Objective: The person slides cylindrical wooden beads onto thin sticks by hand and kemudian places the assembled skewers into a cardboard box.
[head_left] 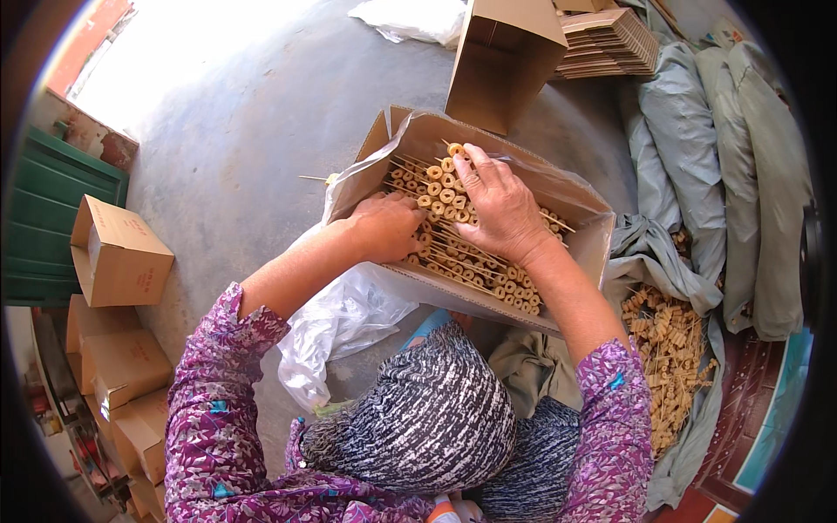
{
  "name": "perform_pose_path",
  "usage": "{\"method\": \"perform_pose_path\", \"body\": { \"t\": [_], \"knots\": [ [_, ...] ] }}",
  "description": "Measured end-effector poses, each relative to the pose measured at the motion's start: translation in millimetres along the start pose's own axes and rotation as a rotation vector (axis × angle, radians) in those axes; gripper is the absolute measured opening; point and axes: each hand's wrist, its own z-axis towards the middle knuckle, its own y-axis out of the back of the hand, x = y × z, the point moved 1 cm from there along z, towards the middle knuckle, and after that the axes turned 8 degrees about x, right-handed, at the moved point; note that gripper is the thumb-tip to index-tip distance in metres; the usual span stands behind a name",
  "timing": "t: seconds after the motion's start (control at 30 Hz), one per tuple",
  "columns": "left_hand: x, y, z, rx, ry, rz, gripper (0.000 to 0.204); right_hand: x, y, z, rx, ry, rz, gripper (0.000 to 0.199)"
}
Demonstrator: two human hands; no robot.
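An open cardboard box [575, 196] lined with clear plastic stands before my knees. Inside lie many thin wooden skewers threaded with golden-brown ring-shaped food [447, 196], their ringed ends stacked in layers. At the box's left side my left hand [386, 228] has its fingers curled down against the skewers; its fingertips are partly hidden. My right hand [504, 205] bends over the middle of the pile, thumb and fingers closed around some skewers. One ringed end sticks up by its fingertips. A lone skewer [316, 179] pokes out past the box's left edge.
Clear plastic [344, 322] hangs down left of my knees. Right of me, an opened grey-green sack [676, 270] holds more skewered food [667, 366]. Beyond the box stand an open carton [506, 65] and flattened cardboard [608, 48]. More cartons [131, 253] line the left side.
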Motion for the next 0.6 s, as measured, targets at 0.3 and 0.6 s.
{"method": "perform_pose_path", "body": {
  "t": [0.3, 0.6],
  "knots": [
    [-5, -1, -8, -0.004, -0.019, 0.031, 0.054, -10, -41, 23, -0.061, 0.102, -0.081, 0.085],
    [-5, 4, -10, 0.024, -0.011, 0.027, 0.054, -13, -50, 46, -0.068, 0.206, -0.010, 0.082]
  ]
}}
